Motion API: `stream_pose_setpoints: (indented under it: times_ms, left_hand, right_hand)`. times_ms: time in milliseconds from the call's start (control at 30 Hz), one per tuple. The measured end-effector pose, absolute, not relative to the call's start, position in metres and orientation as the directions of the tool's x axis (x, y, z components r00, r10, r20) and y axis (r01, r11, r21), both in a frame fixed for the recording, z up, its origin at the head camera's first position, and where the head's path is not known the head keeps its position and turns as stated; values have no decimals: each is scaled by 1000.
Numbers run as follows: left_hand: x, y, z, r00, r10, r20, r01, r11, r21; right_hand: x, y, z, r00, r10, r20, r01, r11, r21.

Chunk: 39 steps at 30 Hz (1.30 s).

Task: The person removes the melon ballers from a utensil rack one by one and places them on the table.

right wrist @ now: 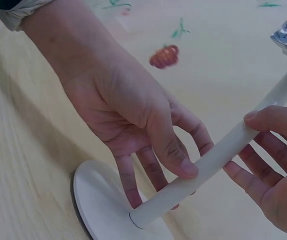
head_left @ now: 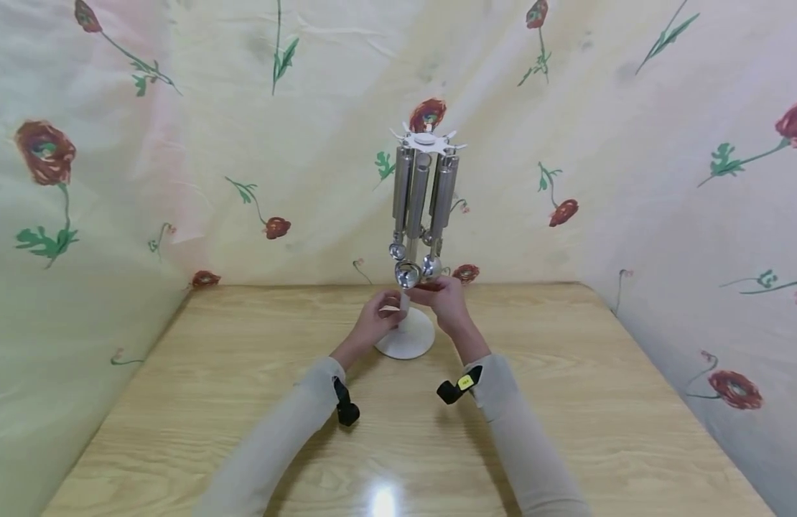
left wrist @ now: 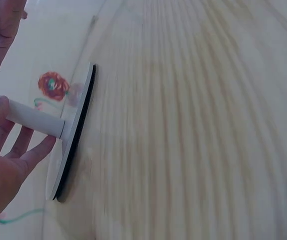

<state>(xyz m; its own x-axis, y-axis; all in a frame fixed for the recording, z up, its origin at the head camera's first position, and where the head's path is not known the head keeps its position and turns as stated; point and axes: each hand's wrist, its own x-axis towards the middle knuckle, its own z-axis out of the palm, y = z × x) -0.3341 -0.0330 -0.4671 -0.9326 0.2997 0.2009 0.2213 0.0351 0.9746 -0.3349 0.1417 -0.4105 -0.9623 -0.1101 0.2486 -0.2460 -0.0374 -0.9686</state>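
Observation:
A white stand with a round base (head_left: 405,346) and a slim pole (right wrist: 218,160) is on the wooden table. Several shiny metal kitchen utensils (head_left: 418,201) hang from its white hooked top (head_left: 426,141), their rounded bowls downward like ladles. My left hand (head_left: 375,322) grips the lower pole between thumb and fingers, just above the base. Higher up, below the hanging bowls, my right hand (head_left: 445,301) pinches the pole with its thumb and fingers. The base's dark underside edge shows in the left wrist view; whether it lies fully flat I cannot tell.
The wooden table (head_left: 243,352) reaches back to a flower-printed cloth (head_left: 327,179) that hangs behind and on both sides. A bright light reflection shows near the table's front.

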Motion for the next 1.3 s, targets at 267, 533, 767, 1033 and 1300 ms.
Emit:
stream_pose_setpoints:
  times_ms: [267,533,767,1033,1300]
  left_hand:
    - [-334,-72,-467,-936,288,202,222,40,974]
    - [-329,-103,-472,-961,236,143,162,63,985]
    - [-329,-128,-467,-958,250,137,153,46,987]
    - [-332,-150,-468,-966,234,112,126,47,991]
    - [-336,-164,-469,-969,228,90,98,24,995]
  right_hand:
    - [-333,101,-411,-969,-86,231,-227,-44,-973]
    - [-330,66,-414,-972,-93,214,-211,-43,-977]
    - [-331,41,-411,-976,-89,198,-192,-74,-979]
    - [-332,18,-408,-977,-84,195,-188,-82,-979]
    - [-338,3,-411,-965,-88,248,-241,-79,-967]
